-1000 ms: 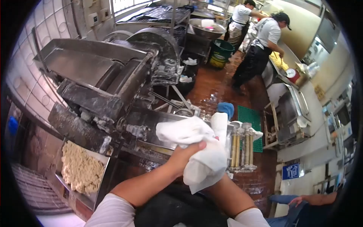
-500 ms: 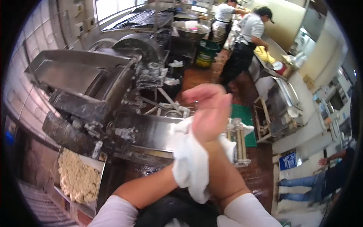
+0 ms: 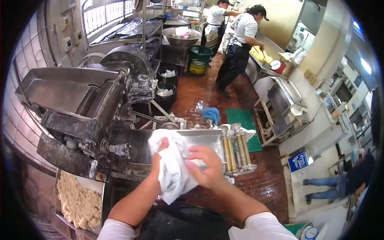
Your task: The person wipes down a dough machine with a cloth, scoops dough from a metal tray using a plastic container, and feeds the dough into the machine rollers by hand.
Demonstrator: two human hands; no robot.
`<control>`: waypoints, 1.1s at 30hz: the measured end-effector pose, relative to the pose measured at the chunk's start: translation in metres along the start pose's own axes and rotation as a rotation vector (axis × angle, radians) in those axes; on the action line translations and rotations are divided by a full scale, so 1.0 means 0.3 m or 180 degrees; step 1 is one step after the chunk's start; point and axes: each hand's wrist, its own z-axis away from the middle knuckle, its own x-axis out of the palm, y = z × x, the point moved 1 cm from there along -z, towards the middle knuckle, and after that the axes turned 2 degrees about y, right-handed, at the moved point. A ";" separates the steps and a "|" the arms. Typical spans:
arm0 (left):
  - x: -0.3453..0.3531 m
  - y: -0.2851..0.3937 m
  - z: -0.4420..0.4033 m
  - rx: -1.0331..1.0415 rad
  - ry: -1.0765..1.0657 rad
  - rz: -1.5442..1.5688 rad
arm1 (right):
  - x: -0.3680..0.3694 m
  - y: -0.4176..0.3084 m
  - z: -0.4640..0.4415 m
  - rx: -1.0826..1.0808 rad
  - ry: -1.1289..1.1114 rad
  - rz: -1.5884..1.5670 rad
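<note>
A crumpled white cloth (image 3: 175,172) is in my left hand (image 3: 157,159), whose thumb shows over the upper folds while most of the fingers are hidden by fabric. On the cloth's right side is my right hand (image 3: 207,166), open, with its fingers apart and curved. Its fingertips are close to the fabric, and I cannot tell whether they touch it. Beyond both hands lies the metal bed (image 3: 196,140) of a large machine, with brass-coloured rollers (image 3: 229,154) at its right end.
At left stands the floury machine with a steel hopper (image 3: 60,90). A tray of crumbly dough (image 3: 80,200) sits below it. A blue cloth (image 3: 211,115) hangs behind the rollers, near a green mat (image 3: 245,120). Two people work at the back; another person (image 3: 340,186) stands far right.
My right hand has come down from its raised position and turned. The white cloth was around my right wrist and is now bunched in my left hand, farther left. The view has shifted.
</note>
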 end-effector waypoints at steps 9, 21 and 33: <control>0.049 -0.251 0.066 0.2438 -0.2108 -0.5636 | 0.121 0.245 0.320 0.1398 -0.3476 0.1040; 0.150 -0.007 0.059 0.1897 0.0706 -0.3817 | 0.145 -0.017 0.120 0.3179 -0.0662 -0.3901; -0.055 -0.173 0.229 0.2468 -0.2529 -0.4639 | 0.005 0.089 -0.051 0.2607 -0.0019 -0.5277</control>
